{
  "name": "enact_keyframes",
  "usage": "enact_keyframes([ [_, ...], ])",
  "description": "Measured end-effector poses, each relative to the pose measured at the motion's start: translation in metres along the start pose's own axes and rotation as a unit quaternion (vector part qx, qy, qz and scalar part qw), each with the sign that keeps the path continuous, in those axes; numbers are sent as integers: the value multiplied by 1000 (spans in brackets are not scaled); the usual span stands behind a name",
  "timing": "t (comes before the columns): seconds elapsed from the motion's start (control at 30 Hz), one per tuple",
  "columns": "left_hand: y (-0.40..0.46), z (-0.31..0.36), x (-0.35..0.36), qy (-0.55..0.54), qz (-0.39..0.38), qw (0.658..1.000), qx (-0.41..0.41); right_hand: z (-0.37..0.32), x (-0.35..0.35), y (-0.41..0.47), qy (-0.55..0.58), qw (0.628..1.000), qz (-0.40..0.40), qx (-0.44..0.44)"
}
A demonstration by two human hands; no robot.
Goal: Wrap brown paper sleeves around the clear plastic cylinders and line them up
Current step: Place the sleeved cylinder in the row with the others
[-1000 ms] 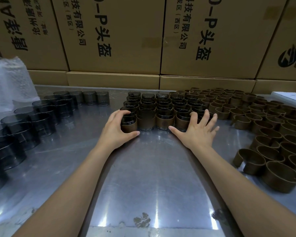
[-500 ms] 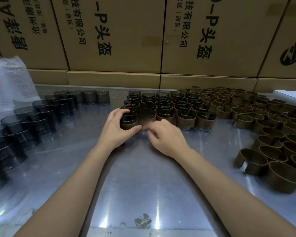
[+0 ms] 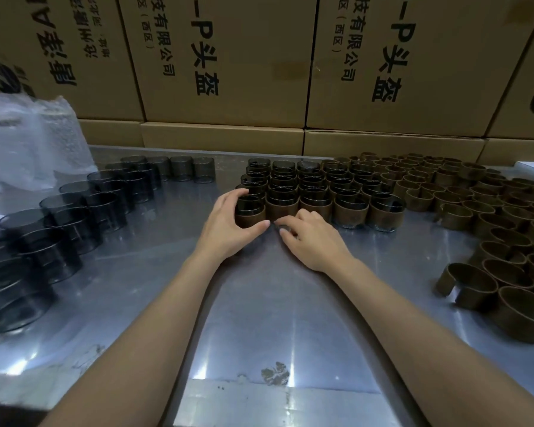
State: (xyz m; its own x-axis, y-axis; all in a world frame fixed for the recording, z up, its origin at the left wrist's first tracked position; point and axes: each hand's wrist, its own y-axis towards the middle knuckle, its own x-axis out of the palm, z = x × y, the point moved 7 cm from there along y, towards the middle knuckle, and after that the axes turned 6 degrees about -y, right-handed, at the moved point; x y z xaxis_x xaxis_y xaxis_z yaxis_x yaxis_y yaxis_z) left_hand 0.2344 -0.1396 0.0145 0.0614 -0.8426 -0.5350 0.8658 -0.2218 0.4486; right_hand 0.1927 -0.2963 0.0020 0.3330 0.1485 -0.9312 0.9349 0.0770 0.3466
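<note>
Two bare forearms reach up from the bottom edge across the shiny metal tabletop [image 3: 259, 303], meeting near the middle of the frame. The left hand [image 3: 228, 226] curls its thumb and fingers round the leftmost sleeved cylinder [image 3: 250, 211] of the front row, a clear plastic cylinder banded with brown paper. The right hand [image 3: 312, 238] lies just beside it, fingers curled with their tips at the foot of the next cylinder; whether they pinch anything I cannot tell. Behind the hands, the finished block of brown-sleeved clear cylinders [image 3: 321, 192] stands in tidy rows at centre frame. At the left, bare clear plastic cylinders [image 3: 74, 211] curve from the lower left up towards the centre. At the right, loose brown paper sleeves [image 3: 490, 211] stand open in a crowd. A crumpled clear plastic bag [image 3: 28, 143] sits at the upper left, and printed brown cardboard boxes [image 3: 244, 57] wall the top of the frame
</note>
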Motion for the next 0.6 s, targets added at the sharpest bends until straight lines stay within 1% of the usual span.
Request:
enact_keyframes([
  [0.17, -22, 0, -15, -22, 54, 997, -46, -2, -11, -16, -18, 999, 31, 37],
  [0.23, -33, -1, -24, -2, 68, 996, -63, -2, -14, -24, -23, 998, 34, 46],
  [0.33, -49, 3, -43, 95, 77, 989, -78, -4, -17, -37, -23, 998, 35, 48],
  [0.4, -60, 10, -62, 166, 103, 978, -69, -5, -19, -43, -20, 998, 33, 48],
  [0.5, -81, 24, -93, 275, 160, 947, -56, -6, -21, -47, -19, 998, 34, 51],
  [0.6, -104, 23, -120, 338, 189, 917, -93, -6, -21, -48, -18, 998, 30, 55],
])
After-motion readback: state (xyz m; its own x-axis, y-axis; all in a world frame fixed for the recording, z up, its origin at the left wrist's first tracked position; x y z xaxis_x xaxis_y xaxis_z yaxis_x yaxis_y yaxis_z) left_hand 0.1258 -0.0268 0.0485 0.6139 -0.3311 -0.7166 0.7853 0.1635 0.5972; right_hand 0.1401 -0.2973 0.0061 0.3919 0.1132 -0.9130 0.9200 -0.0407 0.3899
